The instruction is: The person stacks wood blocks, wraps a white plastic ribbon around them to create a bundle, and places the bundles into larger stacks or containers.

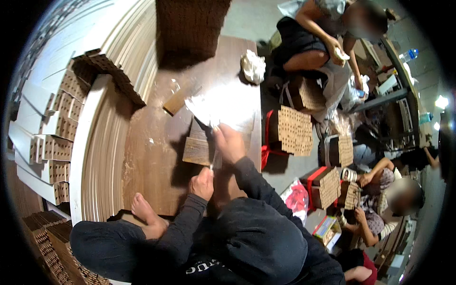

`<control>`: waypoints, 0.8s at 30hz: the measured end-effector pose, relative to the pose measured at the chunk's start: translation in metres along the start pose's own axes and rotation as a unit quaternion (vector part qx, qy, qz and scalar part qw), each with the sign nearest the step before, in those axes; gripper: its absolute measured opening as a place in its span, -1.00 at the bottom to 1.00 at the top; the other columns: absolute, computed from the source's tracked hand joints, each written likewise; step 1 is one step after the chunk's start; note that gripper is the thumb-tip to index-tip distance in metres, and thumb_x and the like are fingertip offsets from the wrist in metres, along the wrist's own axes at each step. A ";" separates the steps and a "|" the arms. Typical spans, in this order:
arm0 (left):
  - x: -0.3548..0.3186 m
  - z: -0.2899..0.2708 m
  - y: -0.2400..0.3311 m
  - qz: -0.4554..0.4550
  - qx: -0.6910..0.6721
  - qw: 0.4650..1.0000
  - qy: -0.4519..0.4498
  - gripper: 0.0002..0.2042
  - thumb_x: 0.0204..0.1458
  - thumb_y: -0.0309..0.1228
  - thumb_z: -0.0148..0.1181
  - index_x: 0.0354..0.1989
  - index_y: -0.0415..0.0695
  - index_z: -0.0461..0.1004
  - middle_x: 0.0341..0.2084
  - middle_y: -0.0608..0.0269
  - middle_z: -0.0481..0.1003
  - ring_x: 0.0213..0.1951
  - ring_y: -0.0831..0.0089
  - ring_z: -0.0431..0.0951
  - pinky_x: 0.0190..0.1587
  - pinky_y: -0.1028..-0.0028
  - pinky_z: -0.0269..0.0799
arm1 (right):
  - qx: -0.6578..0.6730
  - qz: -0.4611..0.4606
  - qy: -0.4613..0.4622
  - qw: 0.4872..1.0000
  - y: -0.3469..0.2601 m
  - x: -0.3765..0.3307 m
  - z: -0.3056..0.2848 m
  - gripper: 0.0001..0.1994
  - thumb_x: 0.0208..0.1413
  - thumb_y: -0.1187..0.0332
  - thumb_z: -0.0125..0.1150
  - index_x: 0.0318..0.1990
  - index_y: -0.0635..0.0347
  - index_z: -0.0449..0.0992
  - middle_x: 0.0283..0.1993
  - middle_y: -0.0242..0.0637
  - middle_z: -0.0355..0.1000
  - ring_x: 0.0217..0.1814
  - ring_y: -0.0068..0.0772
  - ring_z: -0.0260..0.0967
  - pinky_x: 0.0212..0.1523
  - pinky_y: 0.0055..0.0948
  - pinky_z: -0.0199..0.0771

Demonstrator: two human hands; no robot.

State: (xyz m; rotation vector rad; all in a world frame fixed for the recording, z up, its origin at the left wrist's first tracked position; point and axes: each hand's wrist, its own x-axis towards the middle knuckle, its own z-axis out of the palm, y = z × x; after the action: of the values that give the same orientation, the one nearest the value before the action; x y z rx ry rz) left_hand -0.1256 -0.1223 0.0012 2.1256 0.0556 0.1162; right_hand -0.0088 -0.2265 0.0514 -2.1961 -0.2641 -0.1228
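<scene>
My left hand [203, 184] is closed just below a small brown wood-grain board [197, 151]. A thin pale thing shows at its fingertips, too small to name. Just above and to the right, my right hand [229, 142] is closed, fingers pressed together beside the board. A white, crumpled-looking piece [202, 108] meets its fingertips, washed out by glare; whether it is cloth or paper I cannot tell. Farther off on the brown worktop [147, 171] lies a small block of wood [175, 103]. What both hands grip is mostly hidden.
Tall stacks of boards [102, 152] line the left side, and a dark brown stack [191, 28] stands at the far end. A crumpled white cloth [252, 66] lies near the right edge. Bundles of drilled boards [295, 130] and people at work [311, 42] are to the right.
</scene>
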 end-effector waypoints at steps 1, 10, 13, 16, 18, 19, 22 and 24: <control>-0.005 0.005 -0.004 0.001 0.032 0.999 -0.013 -0.84 0.04 -0.38 -0.06 -0.50 -0.17 0.33 -0.64 -0.08 0.40 -0.54 -0.07 0.43 -0.51 0.13 0.34 | 0.070 0.030 -0.024 0.997 0.002 -0.003 -0.007 -0.77 0.13 0.26 -0.06 -0.33 0.26 0.39 -0.61 -0.16 0.31 -0.59 -0.24 0.29 -0.56 -0.37 0.25; -0.005 0.066 -0.100 0.022 -0.007 0.999 -0.045 -0.80 0.00 -0.26 -0.03 -0.40 -0.14 0.39 -0.59 0.11 0.43 -0.55 0.14 0.46 -0.52 0.26 0.39 | 0.350 0.109 -0.361 0.858 -0.034 -0.063 -0.030 -0.77 0.19 0.25 -0.06 -0.28 0.22 0.41 -0.37 -0.47 0.32 -0.31 -0.63 0.22 -0.21 -0.61 0.24; -0.014 0.081 -0.121 -0.009 0.023 0.998 -0.053 -0.78 -0.04 -0.20 0.00 -0.52 -0.08 0.41 -0.61 0.18 0.46 -0.53 0.18 0.49 -0.51 0.29 0.39 | 0.388 0.147 -0.363 0.834 -0.036 -0.057 -0.025 -0.77 0.20 0.23 -0.07 -0.32 0.19 0.41 -0.38 -0.47 0.32 -0.32 -0.65 0.20 -0.21 -0.62 0.24; -0.005 0.070 -0.074 0.103 0.149 0.983 -0.020 -0.80 -0.05 -0.28 0.01 -0.60 -0.12 0.35 -0.67 0.12 0.43 -0.58 0.16 0.47 -0.51 0.26 0.37 | 0.385 0.193 -0.232 0.873 -0.005 -0.051 -0.035 -0.78 0.20 0.23 -0.08 -0.31 0.17 0.39 -0.40 -0.48 0.31 -0.40 -0.74 0.21 -0.36 -0.70 0.24; -0.017 0.072 -0.080 0.135 0.233 0.962 -0.043 -0.83 -0.07 -0.38 0.04 -0.37 -0.23 0.44 -0.51 0.05 0.41 -0.53 0.27 0.45 -0.48 0.40 0.39 | 0.470 0.249 -0.175 0.828 -0.007 -0.038 -0.038 -0.80 0.19 0.30 -0.09 -0.24 0.24 0.40 -0.42 -0.41 0.30 -0.31 -0.52 0.27 -0.23 -0.52 0.27; -0.018 0.071 -0.077 0.101 0.124 0.987 0.000 -0.82 -0.07 -0.36 0.07 -0.42 -0.25 0.45 -0.53 0.03 0.42 -0.54 0.26 0.45 -0.48 0.38 0.39 | 0.373 0.178 -0.155 0.897 -0.003 -0.038 -0.038 -0.81 0.15 0.31 -0.05 -0.26 0.24 0.40 -0.41 -0.36 0.30 -0.30 -0.45 0.27 -0.24 -0.47 0.27; -0.011 0.052 -0.056 0.049 0.062 0.996 0.030 -0.83 -0.08 -0.33 0.04 -0.58 -0.17 0.35 -0.73 -0.06 0.37 -0.62 -0.05 0.41 -0.55 0.12 0.33 | 0.105 -0.029 -0.119 0.987 0.010 -0.036 -0.035 -0.83 0.03 0.32 0.09 -0.30 0.23 0.42 -0.38 -0.23 0.30 -0.27 -0.27 0.28 -0.25 -0.33 0.27; -0.010 0.056 -0.070 0.092 0.033 0.995 0.014 -0.78 0.02 -0.29 -0.01 -0.45 -0.20 0.42 -0.60 0.10 0.40 -0.57 0.23 0.42 -0.54 0.38 0.34 | -0.025 -0.135 -0.134 0.981 -0.001 -0.043 -0.041 -0.81 -0.08 0.34 0.18 -0.31 0.21 0.45 -0.35 -0.16 0.30 -0.25 -0.16 0.27 -0.25 -0.25 0.26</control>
State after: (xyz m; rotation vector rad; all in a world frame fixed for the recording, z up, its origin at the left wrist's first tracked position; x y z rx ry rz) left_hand -0.1293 -0.1329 -0.0884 2.1922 -0.1226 0.2565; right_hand -0.0506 -0.2653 0.0691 -2.2146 -0.7181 0.0189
